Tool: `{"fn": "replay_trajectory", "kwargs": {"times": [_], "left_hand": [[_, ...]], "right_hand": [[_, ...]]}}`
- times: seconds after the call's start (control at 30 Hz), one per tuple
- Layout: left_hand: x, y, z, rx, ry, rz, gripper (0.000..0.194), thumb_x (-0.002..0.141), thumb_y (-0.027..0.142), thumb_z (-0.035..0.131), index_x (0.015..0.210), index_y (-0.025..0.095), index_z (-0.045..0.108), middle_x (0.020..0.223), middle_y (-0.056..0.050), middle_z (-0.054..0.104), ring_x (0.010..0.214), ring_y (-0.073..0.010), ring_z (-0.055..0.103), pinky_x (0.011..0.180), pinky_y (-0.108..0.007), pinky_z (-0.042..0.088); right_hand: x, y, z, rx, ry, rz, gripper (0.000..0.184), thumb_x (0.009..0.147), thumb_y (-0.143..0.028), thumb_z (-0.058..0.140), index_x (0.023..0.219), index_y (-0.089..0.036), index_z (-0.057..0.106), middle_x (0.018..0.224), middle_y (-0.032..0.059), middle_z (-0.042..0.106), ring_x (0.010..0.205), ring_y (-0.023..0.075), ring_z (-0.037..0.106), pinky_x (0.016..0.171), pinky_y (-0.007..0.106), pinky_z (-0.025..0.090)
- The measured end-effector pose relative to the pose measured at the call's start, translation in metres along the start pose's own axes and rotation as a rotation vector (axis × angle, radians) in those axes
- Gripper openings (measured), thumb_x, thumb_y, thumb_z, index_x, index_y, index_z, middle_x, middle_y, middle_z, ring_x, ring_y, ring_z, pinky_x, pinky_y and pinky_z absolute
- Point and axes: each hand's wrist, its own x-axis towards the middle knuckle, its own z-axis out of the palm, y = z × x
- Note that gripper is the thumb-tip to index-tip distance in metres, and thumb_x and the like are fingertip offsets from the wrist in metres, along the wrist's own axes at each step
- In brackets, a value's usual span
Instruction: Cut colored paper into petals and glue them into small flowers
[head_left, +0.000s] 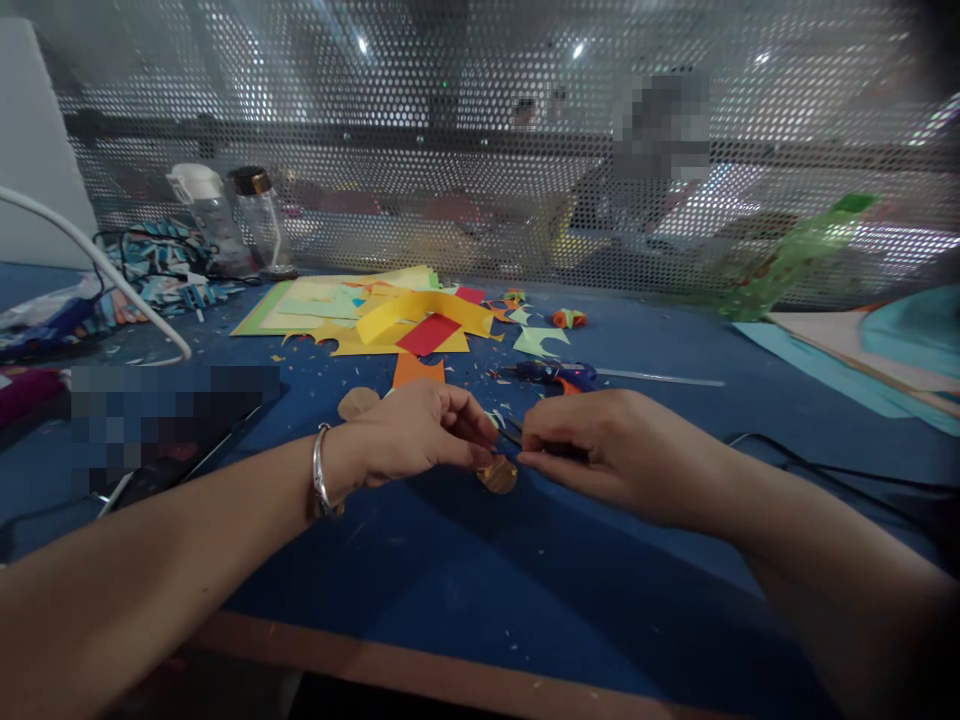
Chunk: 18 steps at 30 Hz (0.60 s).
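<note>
Both my hands meet over the middle of the table. My left hand (420, 430), with a silver bangle at the wrist, is closed in a pinch at the upper edge of a small brown disc (498, 477). Opposite it, my right hand (619, 450) is closed round a slim dark pointed tool (511, 432), its tip reaching towards the left fingertips. Fingers cover most of this tool, so its kind is unclear. Another brown disc (358, 403) lies beside my left wrist. Just beyond the hands are an orange paper piece (418, 370) and a blue glue gun (551, 374) with a clear glue stick.
Yellow paper sheets and scraps (345, 310) with red pieces (429, 334) spread behind the hands. Two bottles (259, 225) stand back left, near a white cable (112, 270). A green bottle (795, 255) leans against the perforated metal screen (450, 110); a person sits beyond it.
</note>
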Motion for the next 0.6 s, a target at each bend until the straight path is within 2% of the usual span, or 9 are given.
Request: {"fn": "replay_trajectory", "kwargs": {"times": [0.3, 0.5, 0.6], "left_hand": [[-0.004, 0.004, 0.0, -0.032, -0.064, -0.027, 0.026, 0.064, 0.001, 0.077, 0.083, 0.012, 0.065, 0.081, -0.002, 0.071, 0.078, -0.0115, 0.067, 0.084, -0.032, 0.053], [-0.007, 0.013, -0.001, -0.128, -0.074, -0.065, 0.008, 0.079, 0.015, 0.068, 0.084, 0.014, 0.063, 0.073, -0.001, 0.069, 0.068, -0.01, 0.066, 0.075, -0.027, 0.052], [-0.007, 0.013, -0.002, -0.061, -0.077, -0.038, 0.014, 0.076, 0.013, 0.071, 0.087, 0.014, 0.063, 0.077, -0.001, 0.069, 0.072, -0.0102, 0.066, 0.076, -0.027, 0.052]], "right_hand": [[-0.001, -0.003, -0.002, -0.022, -0.006, -0.018, 0.022, 0.093, -0.024, 0.049, 0.073, -0.019, 0.057, 0.07, 0.0001, 0.06, 0.058, 0.0107, 0.05, 0.056, 0.023, 0.033], [-0.002, -0.004, -0.004, 0.008, 0.009, -0.031, 0.022, 0.093, -0.023, 0.048, 0.074, -0.019, 0.058, 0.071, -0.0001, 0.061, 0.058, 0.0103, 0.05, 0.057, 0.023, 0.035], [-0.002, -0.003, -0.004, 0.014, 0.01, -0.03, 0.022, 0.093, -0.023, 0.048, 0.074, -0.019, 0.058, 0.07, -0.0001, 0.061, 0.058, 0.0105, 0.049, 0.057, 0.024, 0.034]]}}
